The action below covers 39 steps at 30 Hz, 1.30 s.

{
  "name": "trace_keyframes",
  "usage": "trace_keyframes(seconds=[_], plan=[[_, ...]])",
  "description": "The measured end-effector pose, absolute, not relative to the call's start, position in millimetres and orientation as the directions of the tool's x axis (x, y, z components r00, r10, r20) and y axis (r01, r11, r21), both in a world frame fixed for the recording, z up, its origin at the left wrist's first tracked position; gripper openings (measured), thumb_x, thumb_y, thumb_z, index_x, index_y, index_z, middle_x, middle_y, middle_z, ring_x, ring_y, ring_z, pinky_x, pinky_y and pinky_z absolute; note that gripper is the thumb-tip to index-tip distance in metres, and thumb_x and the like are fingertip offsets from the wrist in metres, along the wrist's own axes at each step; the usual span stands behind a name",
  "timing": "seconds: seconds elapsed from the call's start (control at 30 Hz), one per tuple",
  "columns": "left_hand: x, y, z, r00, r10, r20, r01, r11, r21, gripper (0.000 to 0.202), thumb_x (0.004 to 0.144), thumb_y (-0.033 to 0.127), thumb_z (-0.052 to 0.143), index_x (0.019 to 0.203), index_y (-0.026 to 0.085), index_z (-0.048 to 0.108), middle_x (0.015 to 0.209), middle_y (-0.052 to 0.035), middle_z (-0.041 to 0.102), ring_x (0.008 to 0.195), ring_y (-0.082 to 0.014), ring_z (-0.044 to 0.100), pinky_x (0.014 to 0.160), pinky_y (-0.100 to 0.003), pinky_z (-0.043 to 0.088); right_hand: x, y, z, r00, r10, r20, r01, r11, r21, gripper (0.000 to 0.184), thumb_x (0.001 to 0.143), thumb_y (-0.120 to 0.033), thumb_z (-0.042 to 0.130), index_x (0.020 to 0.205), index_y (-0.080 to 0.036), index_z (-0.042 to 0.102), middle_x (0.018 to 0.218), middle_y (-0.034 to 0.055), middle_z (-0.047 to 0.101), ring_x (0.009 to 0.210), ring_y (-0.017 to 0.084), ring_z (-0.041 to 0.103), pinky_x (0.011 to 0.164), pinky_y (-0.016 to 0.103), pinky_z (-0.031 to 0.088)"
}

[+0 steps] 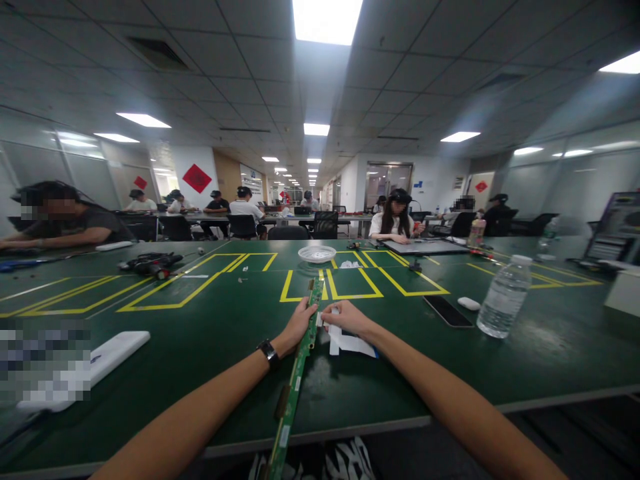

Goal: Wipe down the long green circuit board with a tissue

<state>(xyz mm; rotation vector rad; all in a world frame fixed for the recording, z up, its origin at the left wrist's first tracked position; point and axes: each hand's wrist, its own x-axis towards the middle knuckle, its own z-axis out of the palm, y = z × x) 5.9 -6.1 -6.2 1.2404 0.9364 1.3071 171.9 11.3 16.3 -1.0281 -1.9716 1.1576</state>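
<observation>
A long, narrow green circuit board runs from the middle of the table down past its front edge. My left hand is wrapped round its upper part and wears a dark watch at the wrist. Just right of the board, my right hand pinches a white flat ribbon cable close to the board's edge. The cable is bent, and its blue-tipped end lies to the right under the hand. Whether its near end sits in a connector is hidden by my fingers.
A clear round dish stands beyond the board. To the right lie a phone, a white earbud case and a water bottle. A white power bank and tangled black cables are left. People sit across the table.
</observation>
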Motion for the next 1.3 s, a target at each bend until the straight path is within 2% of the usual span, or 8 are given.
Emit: trace_keyframes(seconds=[0.23,0.6,0.77,1.0,1.17,1.3], plan=[[1.7,-2.2,-11.0,0.152,0.978,0.146,-0.127,-0.127,0.984,0.028,0.081,0.045,0.053,0.095,0.021,0.046,0.060,0.0042,0.055,0.042,-0.0099,0.053,0.037,-0.017,0.038,165.4,6.6,13.5,-0.429,0.886,0.174,0.304,0.324,-0.896,0.028,0.074,-0.040,0.061,0.074,-0.013,0.068,0.066,0.0028,0.066,0.058,0.012,0.055,0.056,0.021,0.041],[0.3,-1.9,-17.5,0.189,0.959,0.214,-0.009,-0.216,0.976,0.033,0.085,0.049,0.045,0.101,0.021,0.043,0.062,0.0027,0.056,0.044,-0.0103,0.054,0.040,-0.018,0.040,167.3,7.3,13.3,-0.481,0.863,0.156,0.295,0.327,-0.898,0.027,0.074,-0.039,0.061,0.070,-0.012,0.066,0.067,0.0033,0.067,0.057,0.011,0.056,0.055,0.021,0.041],[2.1,-1.1,-16.1,0.156,0.969,0.193,0.074,-0.206,0.976,0.030,0.086,0.046,0.044,0.102,0.021,0.042,0.058,0.0046,0.053,0.041,-0.0102,0.051,0.038,-0.018,0.039,163.0,10.6,7.6,-0.471,0.878,0.087,0.269,0.238,-0.933,0.024,0.072,-0.036,0.063,0.072,-0.012,0.064,0.062,0.0023,0.066,0.050,0.009,0.053,0.049,0.019,0.040],[3.4,-9.2,-9.6,0.123,0.978,0.169,0.105,-0.182,0.978,0.037,0.086,0.050,0.042,0.107,0.021,0.040,0.061,0.0032,0.056,0.046,-0.0123,0.055,0.041,-0.019,0.040,157.8,7.1,7.8,-0.423,0.904,0.057,0.212,0.160,-0.964,0.016,0.072,-0.030,0.064,0.073,-0.014,0.063,0.061,0.0006,0.066,0.053,0.010,0.057,0.051,0.019,0.044],[4.3,-11.9,-5.7,0.121,0.978,0.172,0.080,-0.182,0.980,0.043,0.085,0.056,0.040,0.110,0.022,0.041,0.072,0.0009,0.058,0.056,-0.0134,0.058,0.050,-0.023,0.045,161.5,12.9,6.9,-0.417,0.907,0.052,0.291,0.188,-0.938,0.021,0.073,-0.033,0.062,0.080,-0.013,0.066,0.066,0.0014,0.067,0.054,0.009,0.056,0.051,0.019,0.042],[2.2,-7.7,-1.9,0.002,0.977,0.214,0.051,-0.213,0.976,0.050,0.087,0.056,0.035,0.125,0.023,0.029,0.088,-0.0031,0.059,0.069,-0.0143,0.059,0.063,-0.026,0.048,175.3,28.6,10.0,-0.368,0.921,0.128,0.425,0.288,-0.858,0.027,0.074,-0.036,0.060,0.087,-0.014,0.069,0.073,0.0023,0.069,0.061,0.012,0.058,0.056,0.020,0.042]])
